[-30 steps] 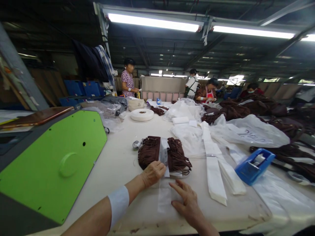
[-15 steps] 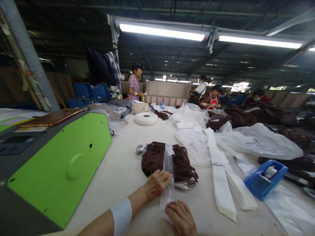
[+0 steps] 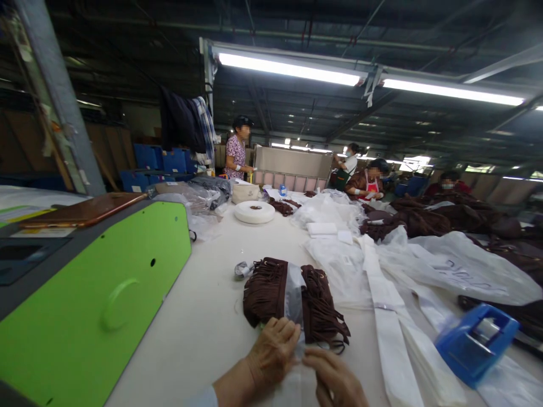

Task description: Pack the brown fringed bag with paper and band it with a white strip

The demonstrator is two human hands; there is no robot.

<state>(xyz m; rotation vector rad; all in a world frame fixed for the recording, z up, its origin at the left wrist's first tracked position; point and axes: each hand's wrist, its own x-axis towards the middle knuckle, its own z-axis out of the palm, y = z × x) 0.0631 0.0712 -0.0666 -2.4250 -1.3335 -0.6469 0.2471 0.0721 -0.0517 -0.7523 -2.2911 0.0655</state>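
Observation:
A dark brown fringed bag (image 3: 265, 294) lies on the white tabletop in front of me, with gold eyelets along its top. A translucent plastic strip (image 3: 293, 291) crosses its middle and runs down toward me. My left hand (image 3: 275, 349) is closed on the strip at the bag's near edge, fingers curled. Just right of it and lower, my right hand (image 3: 337, 377) pinches the strip's near end, slightly blurred. A small wrapped bundle (image 3: 242, 271) touches or nearly touches the bag's left side; I cannot tell which.
A green-and-grey machine (image 3: 127, 294) stands at left with a brown flat case (image 3: 85, 209) on top. A white tape roll (image 3: 254, 212) lies behind the bag. White strips (image 3: 394, 345), a blue tape dispenser (image 3: 477, 345) and plastic bags (image 3: 470, 265) are at right. Several people work beyond.
My right hand has come up closer to the left hand and the bag, with the strip gathered between them. The view has shifted, so the bag sits lower.

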